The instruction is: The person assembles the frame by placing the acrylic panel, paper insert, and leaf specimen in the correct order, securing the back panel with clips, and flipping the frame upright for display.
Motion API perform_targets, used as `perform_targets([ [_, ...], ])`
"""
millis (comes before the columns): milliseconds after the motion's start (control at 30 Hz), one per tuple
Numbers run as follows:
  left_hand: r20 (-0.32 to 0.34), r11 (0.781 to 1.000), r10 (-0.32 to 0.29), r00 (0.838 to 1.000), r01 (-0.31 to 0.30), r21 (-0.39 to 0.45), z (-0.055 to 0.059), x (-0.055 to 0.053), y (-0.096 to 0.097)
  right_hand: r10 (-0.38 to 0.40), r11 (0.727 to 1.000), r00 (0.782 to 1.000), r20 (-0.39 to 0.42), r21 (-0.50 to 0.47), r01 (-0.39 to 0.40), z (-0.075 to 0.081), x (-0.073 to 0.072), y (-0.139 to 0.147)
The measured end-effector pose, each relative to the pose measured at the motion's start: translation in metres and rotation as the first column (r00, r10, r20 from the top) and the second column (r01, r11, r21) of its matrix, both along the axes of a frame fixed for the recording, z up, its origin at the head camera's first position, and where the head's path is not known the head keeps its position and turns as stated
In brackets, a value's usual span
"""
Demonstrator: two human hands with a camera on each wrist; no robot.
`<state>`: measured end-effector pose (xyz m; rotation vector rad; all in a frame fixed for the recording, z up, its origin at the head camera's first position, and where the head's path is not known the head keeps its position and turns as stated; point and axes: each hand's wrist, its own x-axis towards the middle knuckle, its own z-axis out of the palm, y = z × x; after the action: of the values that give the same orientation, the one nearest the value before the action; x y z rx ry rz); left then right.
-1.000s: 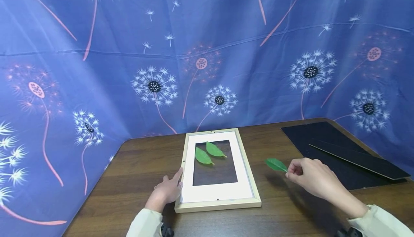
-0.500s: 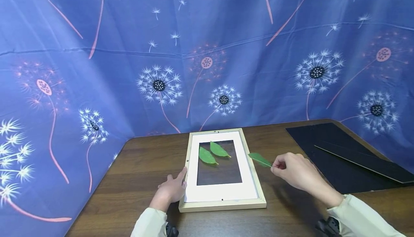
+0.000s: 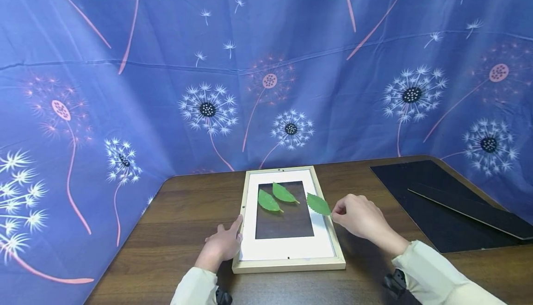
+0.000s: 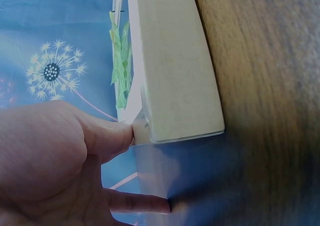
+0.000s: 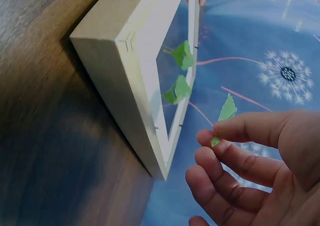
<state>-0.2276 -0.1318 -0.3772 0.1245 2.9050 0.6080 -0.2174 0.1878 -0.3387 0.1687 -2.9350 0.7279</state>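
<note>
Between thumb and fingertips my right hand (image 3: 361,218) pinches a green leaf (image 3: 318,204) by its stem end. The leaf hangs over the right side of a pale wooden picture frame (image 3: 287,265), overlapping its white mat (image 3: 270,249) in the head view. Two more green leaves, one at left (image 3: 269,201) and one farther back (image 3: 285,192), lie in the dark window of the mat. At the frame's left edge rests my left hand (image 3: 221,245), index finger extended along it. In the left wrist view a digit (image 4: 117,136) touches the frame's rim while another finger reaches down beside it.
A black sheet (image 3: 399,171) lies at the right of the brown wooden table (image 3: 187,221), with a narrower black board (image 3: 466,210) resting tilted on it. Blue dandelion-print cloth (image 3: 333,87) hangs behind and along both sides.
My right hand has moved left with the leaf, from beside the picture frame to its right edge. The left hand stays at the frame; the head view has shifted slightly.
</note>
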Motion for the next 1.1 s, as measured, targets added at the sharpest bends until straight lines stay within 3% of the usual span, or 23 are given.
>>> perform_targets([
  [633,-0.011,1.0,0.013,1.0,-0.013,-0.012,-0.001,0.001,0.002,0.041,0.992,0.999,-0.028,0.119,-0.038,-0.02,-0.022,-0.045],
  [1100,-0.021,1.0,0.005,1.0,-0.005,-0.021,-0.002,0.0,0.001,0.071,0.981,0.997,-0.042,0.184,-0.062,-0.029,-0.029,-0.063],
])
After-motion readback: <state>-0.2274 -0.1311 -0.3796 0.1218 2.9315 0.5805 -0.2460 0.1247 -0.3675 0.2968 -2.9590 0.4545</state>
